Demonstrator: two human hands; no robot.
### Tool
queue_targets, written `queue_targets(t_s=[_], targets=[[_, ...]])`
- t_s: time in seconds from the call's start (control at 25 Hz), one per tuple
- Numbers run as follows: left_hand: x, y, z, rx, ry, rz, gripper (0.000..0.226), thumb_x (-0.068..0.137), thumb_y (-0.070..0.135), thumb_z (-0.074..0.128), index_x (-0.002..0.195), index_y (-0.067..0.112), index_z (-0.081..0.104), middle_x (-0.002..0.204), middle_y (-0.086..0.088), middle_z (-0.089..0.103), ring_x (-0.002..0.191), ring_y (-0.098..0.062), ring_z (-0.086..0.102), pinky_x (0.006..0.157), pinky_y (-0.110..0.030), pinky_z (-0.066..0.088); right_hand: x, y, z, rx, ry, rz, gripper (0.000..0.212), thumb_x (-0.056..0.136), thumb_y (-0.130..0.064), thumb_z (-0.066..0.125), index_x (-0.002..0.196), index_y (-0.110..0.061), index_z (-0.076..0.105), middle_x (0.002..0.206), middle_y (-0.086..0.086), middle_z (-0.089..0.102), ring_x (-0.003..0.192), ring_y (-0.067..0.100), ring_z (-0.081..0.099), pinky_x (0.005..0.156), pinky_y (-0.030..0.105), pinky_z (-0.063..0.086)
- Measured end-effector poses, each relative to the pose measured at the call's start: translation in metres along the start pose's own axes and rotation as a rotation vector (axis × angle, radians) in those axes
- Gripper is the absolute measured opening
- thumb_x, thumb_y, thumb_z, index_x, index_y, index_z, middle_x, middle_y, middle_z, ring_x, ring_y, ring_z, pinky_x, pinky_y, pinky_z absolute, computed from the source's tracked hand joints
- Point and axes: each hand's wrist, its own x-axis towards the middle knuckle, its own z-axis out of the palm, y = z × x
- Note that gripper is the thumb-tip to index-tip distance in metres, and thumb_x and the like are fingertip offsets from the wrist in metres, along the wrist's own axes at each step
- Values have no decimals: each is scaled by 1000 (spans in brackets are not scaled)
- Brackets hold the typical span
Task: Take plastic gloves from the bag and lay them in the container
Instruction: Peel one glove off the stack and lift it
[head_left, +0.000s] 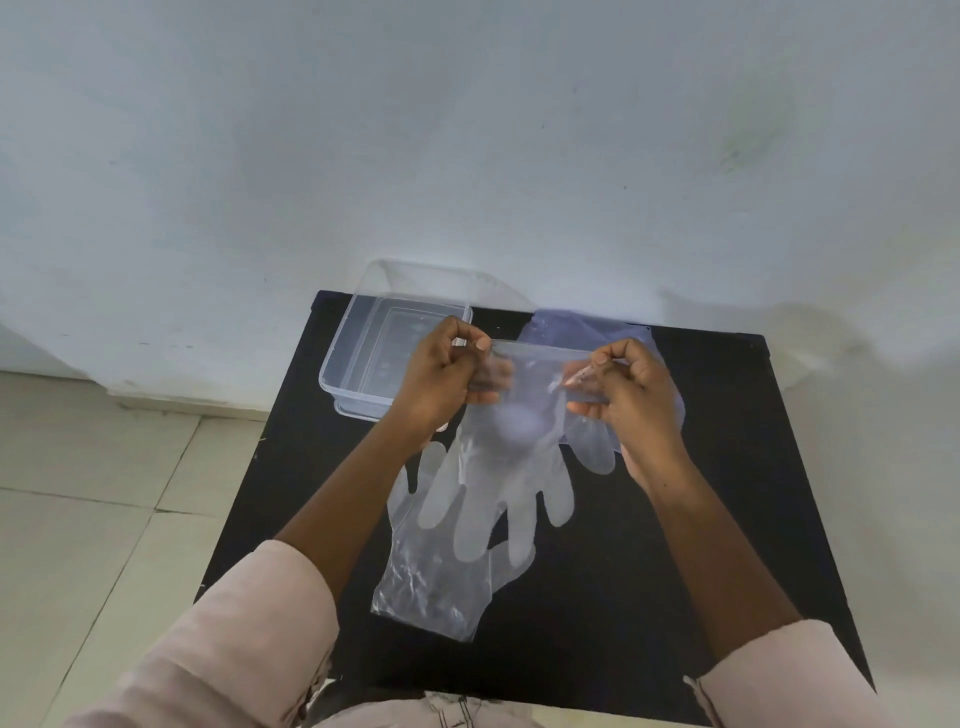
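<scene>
I hold a clear plastic glove (519, 447) up by its cuff above the black table (727, 467). My left hand (447, 379) pinches the cuff's left corner and my right hand (628, 395) pinches its right corner. The glove's fingers hang down toward me. A second clear glove (431, 582) lies flat on the table beneath it. The clear plastic container (358, 358) stands at the table's far left corner, partly behind my left hand. The thin plastic bag (576, 325) lies crumpled at the far edge, behind my hands.
The container's clear lid (415, 283) leans against the white wall (467, 130) behind the table. Pale floor tiles (104, 493) lie to the left of the table. My pink sleeves (249, 649) fill the lower corners.
</scene>
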Motion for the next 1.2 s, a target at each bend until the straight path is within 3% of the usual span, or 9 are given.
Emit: queue_targets(t_s=[0.12,0.2,0.32,0.52,0.68,0.88,1.04,1.2], targets=[[17,1,-21,-14,-8,-21,5,98,16,55,96,11,55,86,-15,75,70,-26,74,63,-32,60,11,-1,18,17,-15,39,16,96,-4,47,85,-12,54,91,15,71,77,27,74,63,29,57],[28,3,-34,-29,-4,-44,8,98,15,55,103,11,58,84,-13,74,67,-22,73,64,-30,61,17,-3,28,32,-51,72,3,94,-8,54,92,-9,56,91,17,72,79,28,74,68,32,60],[46,3,-58,-43,-30,-80,20,97,18,55,113,7,61,81,-8,76,72,-21,75,64,-27,60,28,-6,49,-8,-52,126,22,87,-12,67,105,0,61,91,17,74,80,26,74,72,31,60],[80,-2,-97,-52,-145,-131,27,96,20,58,116,3,64,85,-8,76,79,-16,76,68,-22,59,48,4,88,-52,17,137,11,90,-11,63,93,-3,70,78,6,76,74,17,74,66,23,58],[98,-2,-117,0,-153,-149,26,92,18,64,106,-3,69,88,-11,74,78,-12,75,73,-22,60,68,9,110,13,28,182,12,90,-8,61,83,-10,70,71,2,76,71,17,74,63,23,58],[141,-1,-135,42,-11,-172,20,95,18,59,97,1,69,82,-9,73,76,-17,73,68,-22,59,116,7,151,15,-31,213,24,92,3,49,72,-7,60,74,14,66,65,20,66,62,25,55],[187,24,-144,-68,111,-155,15,90,-5,50,88,1,64,80,-17,63,62,-20,61,56,-22,50,174,-10,184,-3,8,166,24,87,3,47,70,-9,59,76,18,67,68,24,67,70,33,57],[217,54,-151,15,246,8,18,92,3,50,83,5,65,83,-15,69,65,-20,68,63,-28,56,208,-43,208,-64,66,-57,24,82,-2,46,66,-15,58,74,10,68,75,23,71,73,38,58]])
